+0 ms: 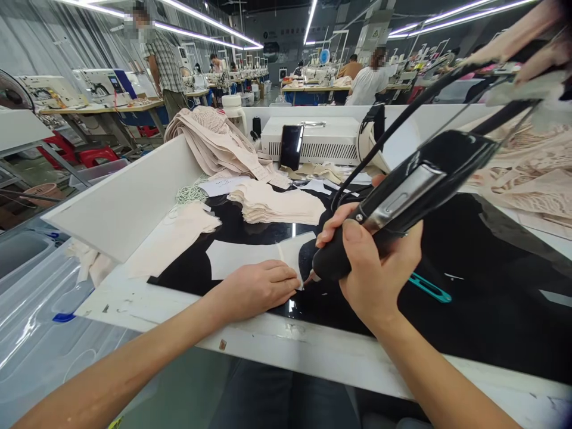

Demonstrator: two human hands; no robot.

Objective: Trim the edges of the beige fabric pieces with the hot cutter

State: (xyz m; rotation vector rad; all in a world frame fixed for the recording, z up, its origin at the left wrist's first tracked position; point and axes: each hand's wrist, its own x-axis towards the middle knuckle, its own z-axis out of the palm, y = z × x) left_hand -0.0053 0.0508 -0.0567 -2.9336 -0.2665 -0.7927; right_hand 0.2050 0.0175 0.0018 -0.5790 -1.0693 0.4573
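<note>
My right hand (373,268) is wrapped round a bulky black corded handheld tool (402,185) with a silver plate on its side. The tool's narrow tip points down at the right end of a thin white cut piece (241,256), close to my left fingertips. My left hand (257,290) lies flat on that piece, fingers stretched out and pressing it to the glossy black work surface (357,313). Whether the tip touches the piece I cannot tell. Just behind lies a stack of pale pink fabric pieces (279,202).
More pale fabric pieces (174,238) lie left, beside a tangle of green thread (193,193). A teal thread snipper (429,287) is right of my hand. Behind stand a phone (291,147) and a white vented box (330,140). The tool's black cable (393,128) arcs overhead.
</note>
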